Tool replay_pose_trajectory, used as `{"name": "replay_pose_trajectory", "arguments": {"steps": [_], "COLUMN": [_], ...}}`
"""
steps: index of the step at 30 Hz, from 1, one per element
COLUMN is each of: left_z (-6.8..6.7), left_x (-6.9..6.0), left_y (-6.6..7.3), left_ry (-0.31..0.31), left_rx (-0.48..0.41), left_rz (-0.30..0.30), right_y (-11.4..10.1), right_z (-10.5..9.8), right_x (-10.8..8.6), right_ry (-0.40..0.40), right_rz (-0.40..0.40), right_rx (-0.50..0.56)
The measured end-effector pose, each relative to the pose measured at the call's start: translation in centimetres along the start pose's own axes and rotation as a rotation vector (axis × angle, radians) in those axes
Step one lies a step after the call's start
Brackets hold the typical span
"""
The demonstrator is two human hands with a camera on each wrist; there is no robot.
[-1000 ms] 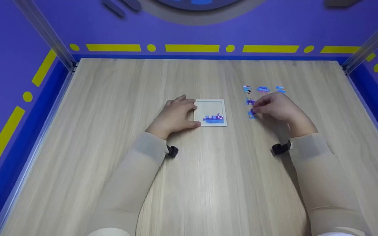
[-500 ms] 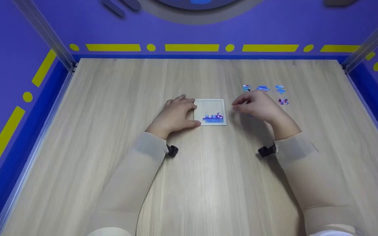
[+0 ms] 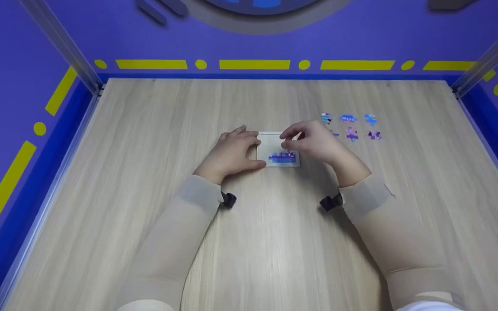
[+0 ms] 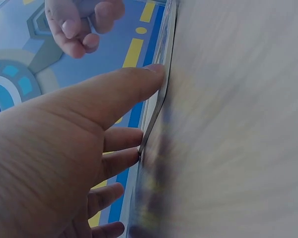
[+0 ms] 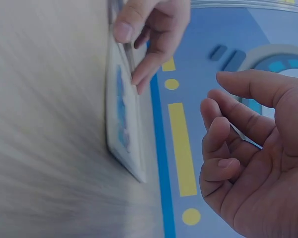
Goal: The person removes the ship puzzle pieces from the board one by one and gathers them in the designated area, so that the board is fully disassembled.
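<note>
A small square puzzle board with a pale rim lies on the wooden table, joined blue and purple pieces along its near side. My left hand holds the board at its left side, thumb near the front corner and fingers farther back. Above the board's right part hovers my right hand. In the right wrist view the right hand's fingers are loosely bent, the thumb stands apart from them, and no piece shows between them.
Loose jigsaw pieces lie right of the board: several, including a blue bus-like one, a pink and purple one and another. My right hand partly covers this group. Blue-purple panels with yellow marks wall the table's back and sides.
My right hand has moved left from the loose pieces to above the board, uncovering some of them. The left hand has stayed at the board's left side.
</note>
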State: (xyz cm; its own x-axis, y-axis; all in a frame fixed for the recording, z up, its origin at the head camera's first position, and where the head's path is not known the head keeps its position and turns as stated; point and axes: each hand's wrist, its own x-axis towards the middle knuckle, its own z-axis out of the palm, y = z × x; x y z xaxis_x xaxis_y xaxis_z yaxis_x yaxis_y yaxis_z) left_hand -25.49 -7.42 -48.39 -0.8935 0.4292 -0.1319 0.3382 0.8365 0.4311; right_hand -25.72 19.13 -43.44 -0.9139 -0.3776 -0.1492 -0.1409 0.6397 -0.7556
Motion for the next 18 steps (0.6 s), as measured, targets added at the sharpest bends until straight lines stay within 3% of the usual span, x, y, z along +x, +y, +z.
{"name": "replay_pose_trajectory", "arguments": {"steps": [18], "left_z": [-0.1], "left_x": [0.0], "left_y": [0.0], "left_ry": [-0.003], "left_rx": [0.016], "left_rz": [0.015], "right_y": [2.1], "right_z": [2.1], "right_x": [0.8], "right_ry": [-0.081], "right_rz": [0.03], "right_rx": [-0.052]}}
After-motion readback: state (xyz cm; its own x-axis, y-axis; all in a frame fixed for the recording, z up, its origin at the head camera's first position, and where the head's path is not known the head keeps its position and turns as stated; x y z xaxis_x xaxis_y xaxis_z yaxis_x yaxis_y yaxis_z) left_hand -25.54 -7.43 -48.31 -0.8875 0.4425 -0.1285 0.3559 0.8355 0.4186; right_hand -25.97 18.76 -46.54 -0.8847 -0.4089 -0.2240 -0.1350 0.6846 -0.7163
